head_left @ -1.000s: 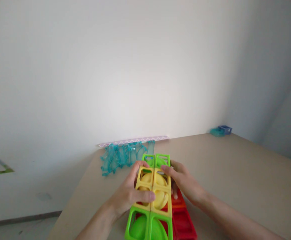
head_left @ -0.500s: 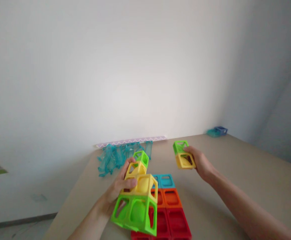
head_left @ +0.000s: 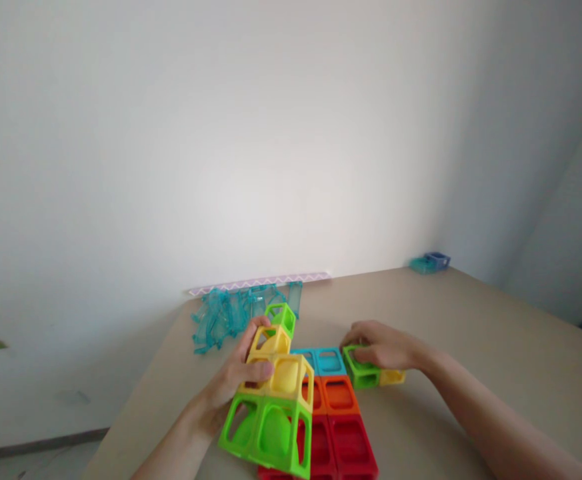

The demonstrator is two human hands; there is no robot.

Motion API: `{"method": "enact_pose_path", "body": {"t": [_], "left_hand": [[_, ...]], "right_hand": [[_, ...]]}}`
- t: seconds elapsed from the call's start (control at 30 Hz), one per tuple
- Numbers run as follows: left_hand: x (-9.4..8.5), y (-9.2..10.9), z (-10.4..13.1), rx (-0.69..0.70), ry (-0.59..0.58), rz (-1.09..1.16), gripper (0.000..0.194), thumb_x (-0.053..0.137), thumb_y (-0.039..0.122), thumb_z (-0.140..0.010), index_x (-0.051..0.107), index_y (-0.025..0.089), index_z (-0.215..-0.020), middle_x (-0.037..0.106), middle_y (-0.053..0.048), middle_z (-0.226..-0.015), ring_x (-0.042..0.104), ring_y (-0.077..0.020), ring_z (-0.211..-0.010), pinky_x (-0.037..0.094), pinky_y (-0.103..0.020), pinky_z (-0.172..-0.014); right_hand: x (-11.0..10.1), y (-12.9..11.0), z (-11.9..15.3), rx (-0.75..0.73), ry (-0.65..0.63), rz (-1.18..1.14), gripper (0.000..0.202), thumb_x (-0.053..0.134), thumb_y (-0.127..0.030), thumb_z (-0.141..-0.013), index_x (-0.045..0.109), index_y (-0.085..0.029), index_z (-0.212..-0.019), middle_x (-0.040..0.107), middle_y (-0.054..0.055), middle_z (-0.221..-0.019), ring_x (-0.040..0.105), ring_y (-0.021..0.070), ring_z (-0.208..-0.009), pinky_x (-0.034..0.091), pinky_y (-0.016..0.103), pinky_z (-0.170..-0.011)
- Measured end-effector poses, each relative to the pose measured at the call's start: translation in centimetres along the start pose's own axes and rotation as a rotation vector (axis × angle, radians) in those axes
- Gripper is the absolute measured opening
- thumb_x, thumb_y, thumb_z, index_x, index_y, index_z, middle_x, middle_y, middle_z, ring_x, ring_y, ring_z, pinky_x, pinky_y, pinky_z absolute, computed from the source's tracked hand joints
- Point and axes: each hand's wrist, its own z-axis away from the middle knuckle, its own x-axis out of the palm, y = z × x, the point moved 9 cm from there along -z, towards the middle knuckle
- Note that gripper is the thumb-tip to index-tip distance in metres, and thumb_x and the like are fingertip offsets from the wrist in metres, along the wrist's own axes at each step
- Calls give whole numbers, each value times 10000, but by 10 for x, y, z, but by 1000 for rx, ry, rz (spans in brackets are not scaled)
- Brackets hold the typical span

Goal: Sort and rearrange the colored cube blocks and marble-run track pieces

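Observation:
My left hand (head_left: pixel 238 373) is closed round a joined piece of hollow toy blocks, with yellow blocks (head_left: pixel 287 375) in the middle and green blocks (head_left: pixel 265 430) at both ends. It is held up over the left part of a flat block panel, whose rows are blue (head_left: pixel 329 361), orange (head_left: pixel 339 395) and red (head_left: pixel 353 445). On the table right of the panel, my right hand (head_left: pixel 383 343) has its fingers on a smaller joined piece, a green block (head_left: pixel 365 377) with a yellow one (head_left: pixel 392 377). The green block's side is close against the panel's edge; whether they touch I cannot tell.
A heap of clear teal plastic parts (head_left: pixel 221 320) lies at the table's back left, before a lilac zigzag strip (head_left: pixel 261 283) along the wall. In the far right corner sit a dark blue block (head_left: pixel 438 260) and a teal part (head_left: pixel 422 265).
My right hand has lowered the green and yellow piece to the table beside the panel and turned it, so green now faces left. The left hand's piece has barely moved.

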Motion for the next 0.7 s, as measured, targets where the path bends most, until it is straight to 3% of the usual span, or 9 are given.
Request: {"method": "enact_pose_path", "body": {"t": [0.13, 0.47, 0.7], "left_hand": [[2, 1, 1, 15, 19, 14, 653, 708, 112, -700, 337, 329, -1193, 578, -29, -1047, 679, -221, -775, 531, -270, -595], [-5, 0, -1, 19, 22, 60, 645, 713, 150, -700, 350, 328, -1202, 588, -16, -1006, 672, -185, -719, 529, -259, -578], [-5, -1, 1, -17, 25, 43, 667, 710, 129, -707, 338, 329, -1223, 586, -25, -1050, 673, -186, -748, 534, -274, -619]], "right_hand": [[0, -7, -2, -20, 107, 20, 366, 511, -234, -697, 723, -171, -989, 694, 77, -871, 598, 189, -752, 409, 233, -642], [3, -2, -4, 66, 112, 43, 241, 508, -228, -715, 740, -172, -746, 716, 38, -735, 595, 150, -658, 384, 213, -609], [-2, 13, -5, 241, 200, 103, 271, 490, -278, -747, 729, -167, -686, 683, 64, -656, 569, 164, -601, 313, 243, -520]]}}
